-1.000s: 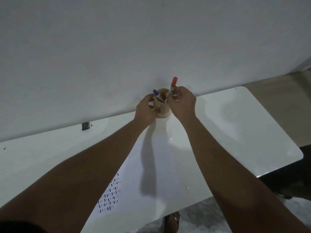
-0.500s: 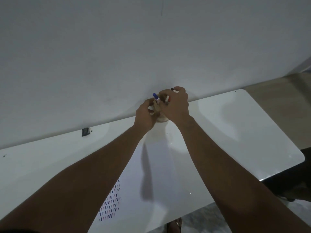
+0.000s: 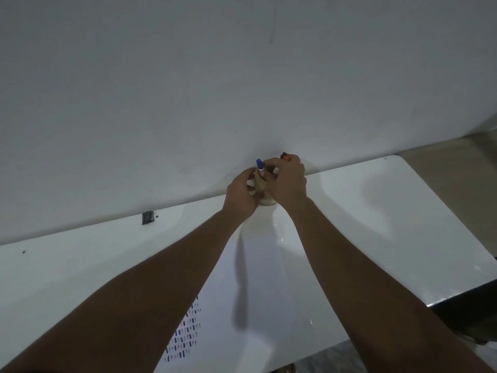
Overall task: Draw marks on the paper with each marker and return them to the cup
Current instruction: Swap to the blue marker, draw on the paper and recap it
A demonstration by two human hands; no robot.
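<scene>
With left hand [image 3: 242, 193] gripping the cup [image 3: 265, 196], right-hand fingers [image 3: 291, 161], closed on the red marker [image 3: 285, 156], should lower it straight in.

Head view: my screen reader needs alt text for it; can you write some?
Two bare hands meet at a tan cup by the wall: left hand steadies it, right hand holds an orange-capped marker over it. A blue-capped marker stands inside; paper nearer on the white table shows rows of marks.

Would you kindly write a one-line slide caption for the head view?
Both hands at the cup: left hand steadies it, right hand holds the red marker beside the blue marker.
</scene>
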